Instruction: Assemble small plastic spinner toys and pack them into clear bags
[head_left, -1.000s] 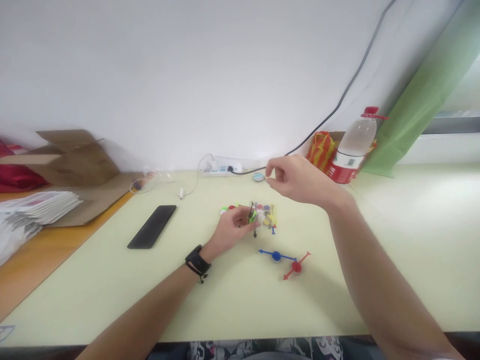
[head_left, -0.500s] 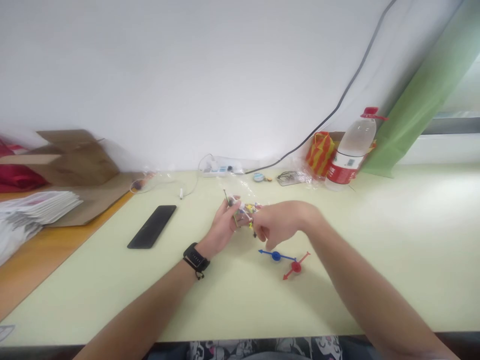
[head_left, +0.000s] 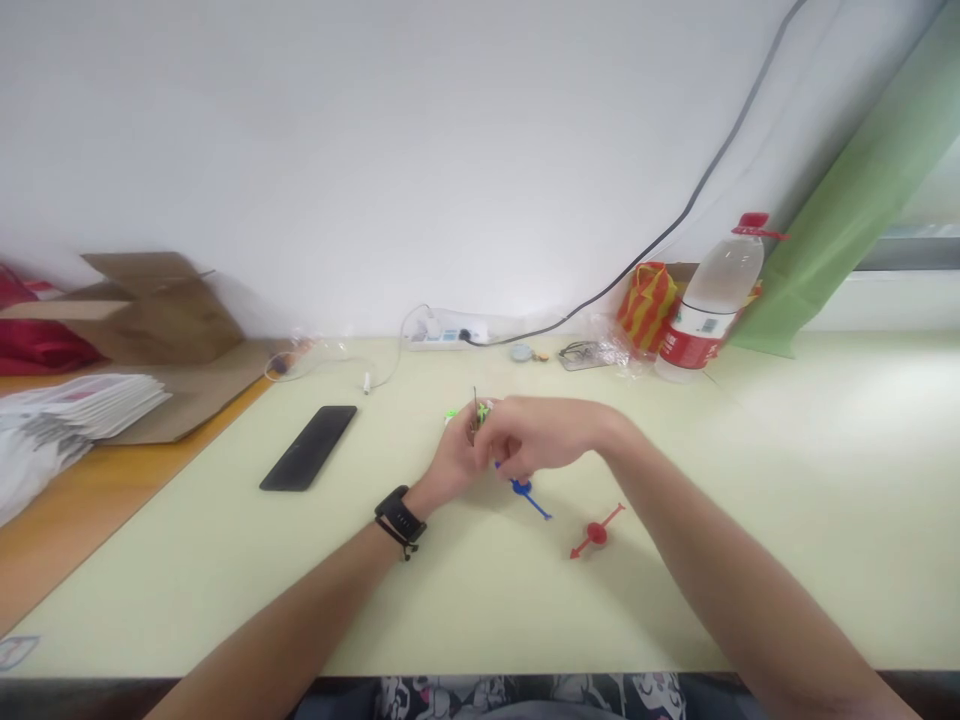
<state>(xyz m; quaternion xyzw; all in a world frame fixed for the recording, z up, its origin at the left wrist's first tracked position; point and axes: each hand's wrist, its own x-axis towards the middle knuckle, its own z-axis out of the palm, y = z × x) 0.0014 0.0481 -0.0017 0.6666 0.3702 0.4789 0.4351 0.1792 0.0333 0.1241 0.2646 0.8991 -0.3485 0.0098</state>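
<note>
My left hand point(head_left: 451, 465), with a black watch at its wrist, is closed around a cluster of small green and white pieces point(head_left: 482, 411). A thin dark rod point(head_left: 475, 402) sticks up from it. My right hand point(head_left: 536, 432) presses against the left from the right side, fingers curled; whatever they pinch is hidden. Just below those fingers is a blue arrow spinner point(head_left: 523, 488), its upper end covered by the hand. I cannot tell whether the fingers touch it. A red arrow spinner point(head_left: 597, 533) lies apart on the table, nearer me.
A black phone point(head_left: 309, 448) lies at the left. Along the wall are a power strip point(head_left: 448, 330), a white cable, small items and a large water bottle point(head_left: 709, 310) beside a red-yellow bag point(head_left: 646, 305). A cardboard box point(head_left: 161, 310) and stacked papers point(head_left: 101, 405) occupy the far left.
The right hand has moved left over the left hand, covering most of the multicoloured pieces seen before. The blue spinner has shifted up and left and turned, away from the red one.
</note>
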